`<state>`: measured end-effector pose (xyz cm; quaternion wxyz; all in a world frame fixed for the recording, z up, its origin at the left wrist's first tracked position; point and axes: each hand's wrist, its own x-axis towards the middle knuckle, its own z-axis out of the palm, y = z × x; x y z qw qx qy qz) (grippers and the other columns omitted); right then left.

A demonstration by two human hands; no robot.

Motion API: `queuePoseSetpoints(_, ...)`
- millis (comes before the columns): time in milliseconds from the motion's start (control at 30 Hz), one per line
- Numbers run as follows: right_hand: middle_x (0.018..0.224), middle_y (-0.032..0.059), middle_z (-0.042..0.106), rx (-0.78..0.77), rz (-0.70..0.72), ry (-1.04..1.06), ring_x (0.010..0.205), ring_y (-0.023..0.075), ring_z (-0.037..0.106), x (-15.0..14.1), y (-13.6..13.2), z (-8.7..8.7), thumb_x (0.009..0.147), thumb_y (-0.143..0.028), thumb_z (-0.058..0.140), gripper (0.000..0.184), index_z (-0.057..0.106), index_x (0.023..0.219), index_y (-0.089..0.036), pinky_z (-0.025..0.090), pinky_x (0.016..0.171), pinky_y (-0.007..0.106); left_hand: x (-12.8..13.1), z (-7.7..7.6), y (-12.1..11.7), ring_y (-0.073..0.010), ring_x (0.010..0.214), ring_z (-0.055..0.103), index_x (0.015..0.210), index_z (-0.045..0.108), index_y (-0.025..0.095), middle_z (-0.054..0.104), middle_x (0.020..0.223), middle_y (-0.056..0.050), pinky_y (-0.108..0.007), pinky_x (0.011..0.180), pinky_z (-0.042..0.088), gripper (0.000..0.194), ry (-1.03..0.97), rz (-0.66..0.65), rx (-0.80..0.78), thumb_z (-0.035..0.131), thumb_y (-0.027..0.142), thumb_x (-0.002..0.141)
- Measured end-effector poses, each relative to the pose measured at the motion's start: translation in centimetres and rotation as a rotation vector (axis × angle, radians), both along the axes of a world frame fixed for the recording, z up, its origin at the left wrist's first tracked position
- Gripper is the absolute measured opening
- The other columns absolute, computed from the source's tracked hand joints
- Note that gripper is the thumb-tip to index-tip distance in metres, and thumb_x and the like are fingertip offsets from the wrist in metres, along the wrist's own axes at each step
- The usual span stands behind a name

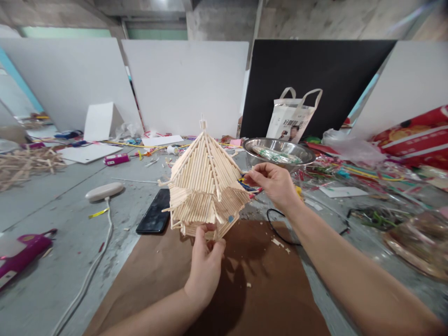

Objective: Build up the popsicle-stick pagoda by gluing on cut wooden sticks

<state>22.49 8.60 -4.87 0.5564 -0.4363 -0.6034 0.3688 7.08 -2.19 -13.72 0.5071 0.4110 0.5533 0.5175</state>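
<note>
A pagoda model (194, 168) built of thin wooden sticks, with a pointed top and tiered roofs, is held up over a brown sheet (273, 289). My left hand (206, 261) grips its lower edge from the near side, fingers closed and partly hidden under the base. At the model's right side, my right hand (271, 184) is closed in a pinch by a roof corner. Whatever sits between those fingertips is too small to make out. Behind the model's left side lies a black phone (154, 212).
A white power strip (104, 191) with a cable lies left, near a magenta glue gun (24, 256). Loose sticks (28, 163) are heaped far left. A steel bowl (308, 157) and a white bag (290, 116) stand behind. Plastic scraps and a glass dish (420, 242) are at right.
</note>
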Motion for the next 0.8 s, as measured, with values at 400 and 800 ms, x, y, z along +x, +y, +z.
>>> queuePoseSetpoints(400, 0.059, 0.0004, 0.063, -0.005, 0.003, 0.019, 0.059, 0.0130, 0.061, 0.02, 0.07, 0.05, 0.060, -0.036, 0.067, 0.024, 0.054, 0.066, -0.017, 0.050, 0.061, 0.029, -0.14, -0.26, 0.06, -0.0059, 0.042, 0.037, 0.095, 0.037, 0.019, 0.038, 0.052, 0.009, -0.016, 0.042, 0.030, 0.026, 0.011, -0.014, 0.003, 0.047, 0.026, 0.072)
queuePoseSetpoints(800, 0.060, 0.0011, 0.063, 0.000, -0.012, -0.011, 0.059, 0.0132, 0.061, 0.03, 0.09, 0.19, 0.060, -0.036, 0.067, 0.024, 0.054, 0.066, -0.017, 0.050, 0.060, 0.028, -0.08, -0.06, 0.08, -0.0054, 0.042, 0.036, 0.094, 0.038, 0.018, 0.037, 0.053, 0.008, -0.016, 0.043, 0.031, 0.025, -0.009, -0.002, 0.006, 0.048, 0.024, 0.072)
